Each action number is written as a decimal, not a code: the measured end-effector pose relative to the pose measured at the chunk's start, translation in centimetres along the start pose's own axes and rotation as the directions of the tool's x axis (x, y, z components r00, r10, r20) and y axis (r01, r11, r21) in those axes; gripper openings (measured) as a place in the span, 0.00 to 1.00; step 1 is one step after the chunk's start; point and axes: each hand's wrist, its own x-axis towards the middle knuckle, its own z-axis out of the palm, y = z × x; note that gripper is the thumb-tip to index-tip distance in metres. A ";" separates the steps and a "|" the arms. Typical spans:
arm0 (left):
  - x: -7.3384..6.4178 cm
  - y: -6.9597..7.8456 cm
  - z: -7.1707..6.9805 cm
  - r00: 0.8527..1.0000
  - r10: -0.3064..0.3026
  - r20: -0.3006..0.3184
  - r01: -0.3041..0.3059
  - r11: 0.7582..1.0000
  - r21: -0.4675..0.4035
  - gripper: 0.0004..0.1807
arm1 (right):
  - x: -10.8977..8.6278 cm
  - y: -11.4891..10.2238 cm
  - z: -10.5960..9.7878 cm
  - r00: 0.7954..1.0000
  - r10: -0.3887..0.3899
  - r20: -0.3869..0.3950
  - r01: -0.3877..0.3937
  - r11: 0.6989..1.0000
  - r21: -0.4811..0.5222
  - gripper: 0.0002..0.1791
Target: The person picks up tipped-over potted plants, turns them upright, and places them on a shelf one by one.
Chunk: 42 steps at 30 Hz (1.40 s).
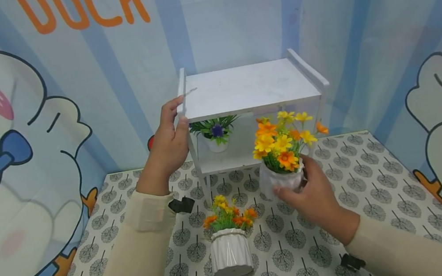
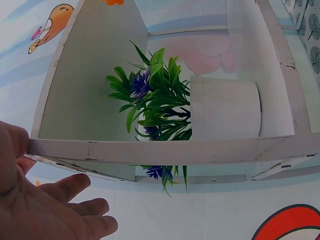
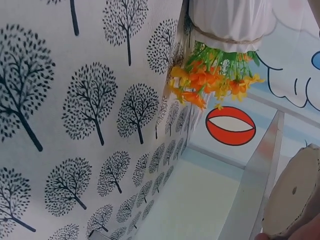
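My left hand [image 1: 169, 146] grips the left upper corner of a small white shelf rack [image 1: 248, 86], its thumb and a finger on the side piece. In the left wrist view, the other fingers of that hand [image 2: 60, 200] spread away from the frame. My right hand [image 1: 318, 202] holds a white flowerpot [image 1: 274, 181] of yellow and orange flowers, raised in front of the rack's right side. Its round underside [image 3: 286, 207] shows in the right wrist view. A second white flowerpot [image 1: 231, 253] with smaller orange and yellow flowers stands on the table.
Inside the rack, on its lower shelf [image 1: 231, 161], sits a white pot [image 2: 225, 110] with green leaves and purple flowers. A cloth printed with trees [image 1: 353, 183] covers the table. Behind stands a striped blue backdrop [image 1: 230, 21] with cartoon ducks.
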 end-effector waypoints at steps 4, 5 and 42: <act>0.0 0.1 0.1 1.000 -0.001 0.007 0.001 1.000 -0.007 0.28 | 0.5 0.1 0.1 1.000 0.001 -0.023 -0.001 1.000 0.008 0.53; 0.0 0.1 0.0 1.000 -0.008 0.009 0.008 1.000 -0.009 0.28 | 0.7 0.1 0.2 1.000 -0.004 -0.028 0.005 1.000 0.014 0.53; 0.0 -0.2 -0.1 1.000 -0.016 0.015 0.016 1.000 -0.005 0.29 | 3.1 -0.6 0.4 0.998 0.017 -0.060 -0.017 1.000 -0.003 0.56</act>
